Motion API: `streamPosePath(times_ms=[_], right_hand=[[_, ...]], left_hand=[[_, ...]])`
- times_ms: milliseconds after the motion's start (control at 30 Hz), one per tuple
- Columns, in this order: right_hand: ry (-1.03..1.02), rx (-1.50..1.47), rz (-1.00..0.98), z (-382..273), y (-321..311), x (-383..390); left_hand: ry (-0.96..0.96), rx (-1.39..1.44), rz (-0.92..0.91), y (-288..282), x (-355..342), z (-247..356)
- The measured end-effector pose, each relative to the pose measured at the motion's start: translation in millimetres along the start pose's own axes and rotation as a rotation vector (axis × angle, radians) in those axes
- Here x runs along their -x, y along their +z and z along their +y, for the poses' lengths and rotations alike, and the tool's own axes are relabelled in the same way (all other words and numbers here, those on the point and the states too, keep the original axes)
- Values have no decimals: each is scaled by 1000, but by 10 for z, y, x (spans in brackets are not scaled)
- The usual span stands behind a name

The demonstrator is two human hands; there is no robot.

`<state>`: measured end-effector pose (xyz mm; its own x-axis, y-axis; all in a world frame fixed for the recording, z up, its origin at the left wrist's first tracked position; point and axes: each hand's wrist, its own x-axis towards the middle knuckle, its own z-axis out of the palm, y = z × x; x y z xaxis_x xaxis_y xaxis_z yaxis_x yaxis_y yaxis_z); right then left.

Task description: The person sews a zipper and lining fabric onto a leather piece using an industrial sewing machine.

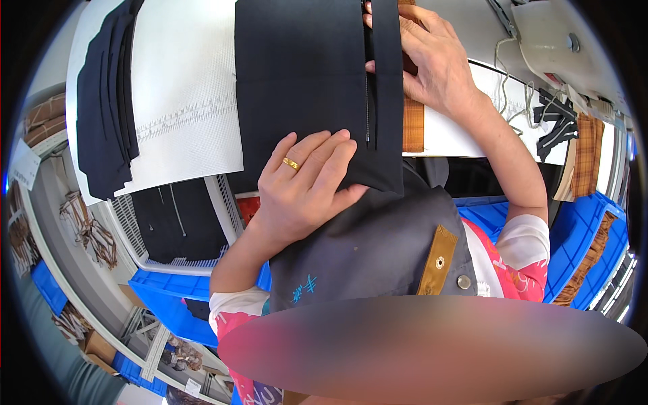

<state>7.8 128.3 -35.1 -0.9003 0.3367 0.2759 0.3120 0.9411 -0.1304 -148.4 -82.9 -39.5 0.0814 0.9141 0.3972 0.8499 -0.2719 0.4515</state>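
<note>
Black fabric panel [297,74]: on bench [189,74], lower end overhanging. Left hand [307,169]: laid flat on it, likely steadying. Right hand [435,61]: grasping side strip [386,94], fingertips [370,66] showing through zip slit [368,115], apparently to part edges.

Black cloth [304,74] — cut off at top; right hand [442,71] — partly hidden by cloth.

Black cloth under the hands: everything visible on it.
The black cloth looks smooth and woven, mostly flat over a white tabletop. Near its right edge, a zipper runs lengthwise beside a slit, its small pull at the near end. The left hand rests on the near part; the right hand reaches under the right-hand strip, fingertips showing in the slit.
</note>
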Motion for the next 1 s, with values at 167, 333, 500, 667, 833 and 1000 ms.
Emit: streamPosePath(times_ms=[167,333,500,667,833,1000], right_hand=[[2,7,0,7,13,-7],[11,33,-8,6,21,11],[10,6,15,-4,22,19],[3,4,-22,-17,-41,73],[9,0,-30,-9,-39,87],[17,24,-22,-10,-18,91]], left_hand=[[4,-117,-101,-34,-74,148],[61,-144,-28,36,12,129],[149,-46,81,154,92,-73],[132,-18,119,157,70,-39],[110,-32,96,139,67,-28],[117,-34,80,126,53,-46]])
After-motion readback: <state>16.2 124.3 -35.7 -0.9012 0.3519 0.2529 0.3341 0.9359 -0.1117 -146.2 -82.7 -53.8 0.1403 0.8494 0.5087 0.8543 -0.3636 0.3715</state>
